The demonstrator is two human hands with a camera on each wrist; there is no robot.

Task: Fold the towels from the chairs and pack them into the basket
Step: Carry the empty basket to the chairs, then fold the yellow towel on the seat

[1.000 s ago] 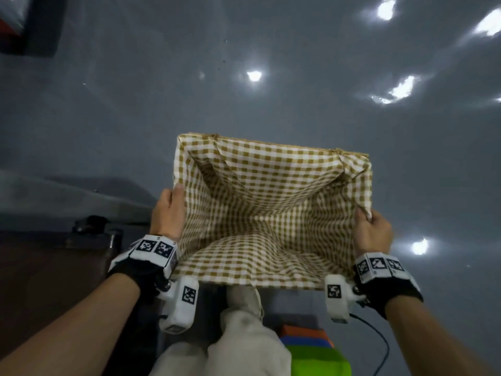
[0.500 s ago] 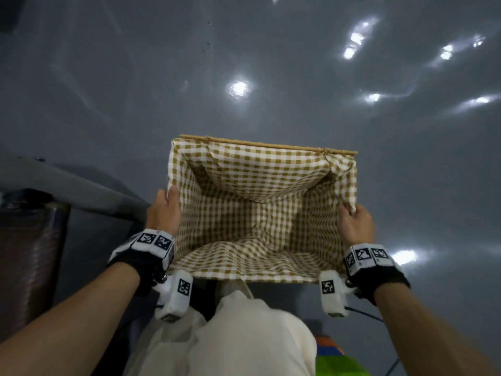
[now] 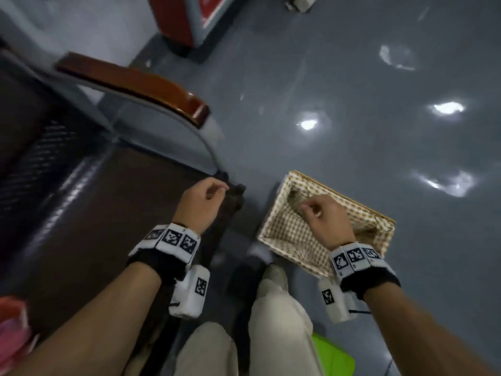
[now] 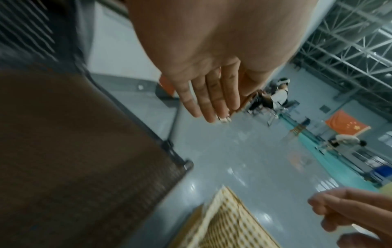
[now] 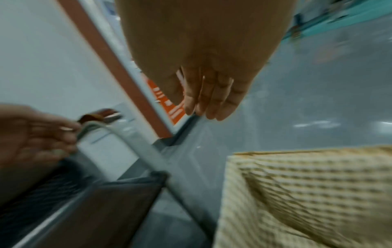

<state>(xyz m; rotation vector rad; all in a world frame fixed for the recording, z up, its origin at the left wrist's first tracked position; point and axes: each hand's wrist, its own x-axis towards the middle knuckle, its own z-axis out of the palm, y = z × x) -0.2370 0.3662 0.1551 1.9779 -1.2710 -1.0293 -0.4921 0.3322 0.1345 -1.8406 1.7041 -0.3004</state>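
A wicker basket [image 3: 290,240] with brown-and-white checked lining stands on the grey floor to the right of a chair; nothing shows inside it. My right hand [image 3: 325,215] hovers above its middle, fingers loosely curled, holding nothing. My left hand [image 3: 203,204] hangs over the front right corner of the dark chair seat [image 3: 108,226], also relaxed and empty. The left wrist view shows the left fingers [image 4: 207,100] nearly straight, the basket [image 4: 222,223] below. The right wrist view shows the right fingers [image 5: 212,97] loose above the basket [image 5: 307,193]. I see no plain towel.
The chair has a brown wooden armrest [image 3: 135,85] on a grey metal frame. A red and white cabinet [image 3: 184,17] stands behind it. Something pink [image 3: 10,329] lies at the lower left and something bright green [image 3: 333,356] by my legs. Glossy grey floor spreads to the right.
Both hands gripped the basket's sides before; now they have let go and it stands on the floor. The view has swung left onto the chair.
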